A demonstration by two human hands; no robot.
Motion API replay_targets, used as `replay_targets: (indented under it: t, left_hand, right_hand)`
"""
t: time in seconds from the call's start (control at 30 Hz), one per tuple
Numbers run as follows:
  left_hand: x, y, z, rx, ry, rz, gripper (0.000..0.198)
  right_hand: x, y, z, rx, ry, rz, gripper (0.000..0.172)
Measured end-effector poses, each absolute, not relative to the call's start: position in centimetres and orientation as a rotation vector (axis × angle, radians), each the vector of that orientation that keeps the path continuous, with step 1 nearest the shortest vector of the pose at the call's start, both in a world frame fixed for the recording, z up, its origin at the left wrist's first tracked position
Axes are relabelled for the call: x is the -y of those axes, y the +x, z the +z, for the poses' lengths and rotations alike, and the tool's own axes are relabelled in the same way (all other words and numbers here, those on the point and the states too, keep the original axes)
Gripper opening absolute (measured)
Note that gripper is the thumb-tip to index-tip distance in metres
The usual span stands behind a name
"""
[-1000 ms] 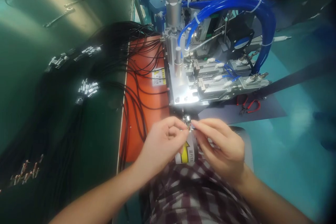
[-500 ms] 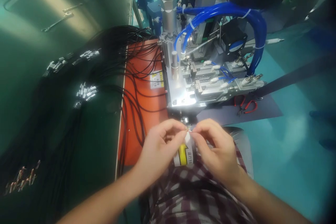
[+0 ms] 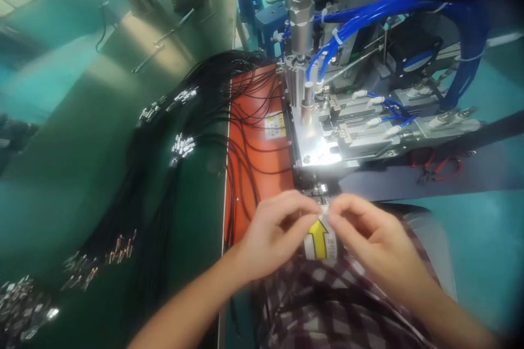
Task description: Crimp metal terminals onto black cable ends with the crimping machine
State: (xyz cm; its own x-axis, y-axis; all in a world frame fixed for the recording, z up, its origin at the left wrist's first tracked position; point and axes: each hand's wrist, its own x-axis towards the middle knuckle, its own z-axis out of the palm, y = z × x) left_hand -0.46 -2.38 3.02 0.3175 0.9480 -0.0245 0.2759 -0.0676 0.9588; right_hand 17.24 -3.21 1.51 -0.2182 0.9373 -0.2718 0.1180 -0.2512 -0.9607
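Observation:
My left hand (image 3: 278,232) is pinched, thumb against index finger, just in front of the machine's lower edge. Facing it, my right hand (image 3: 370,232) makes a similar pinch, the fingertips of both hands a small gap apart. A tiny pale spot shows between the fingertips; it is too small and blurred to name. Right below them is a white label with a yellow arrow (image 3: 319,237). Behind the fingertips sits a small metal fixture (image 3: 318,191) at the front of the machine (image 3: 323,155).
Black cables (image 3: 207,79) with shiny metal ends run over the green tabletop (image 3: 196,262) and onto an orange board (image 3: 262,90) at the left. Red-handled pliers (image 3: 440,169) lie on a grey surface at the right. Thick blue air hoses (image 3: 376,11) arch over the machine.
The view has swung left, so the machine and table appear further right. Both hands stay pinched at the same spot by the machine, their fingertips slightly further apart; more of the yellow arrow shows.

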Motion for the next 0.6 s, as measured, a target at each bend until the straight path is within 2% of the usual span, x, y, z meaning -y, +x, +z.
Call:
replay_targets:
  t: [0.13, 0.4, 0.6]
  left_hand:
    - [3.4, -1.6, 4.3, -1.279, 1.266, 0.784, 0.009]
    - [1.2, 2.3, 5.2, -1.201, 0.881, 0.789, 0.010]
    - [1.6, 2.6, 3.7, -1.114, 0.568, 0.829, 0.017]
  right_hand:
    - [3.6, 16.0, 2.2, 1.488, -1.258, 1.455, 0.015]
    - [2.5, 17.8, 3.2, 1.329, -1.408, 1.407, 0.016]
    - [2.6, 17.4, 1.9, 1.576, -1.377, 1.050, 0.015]
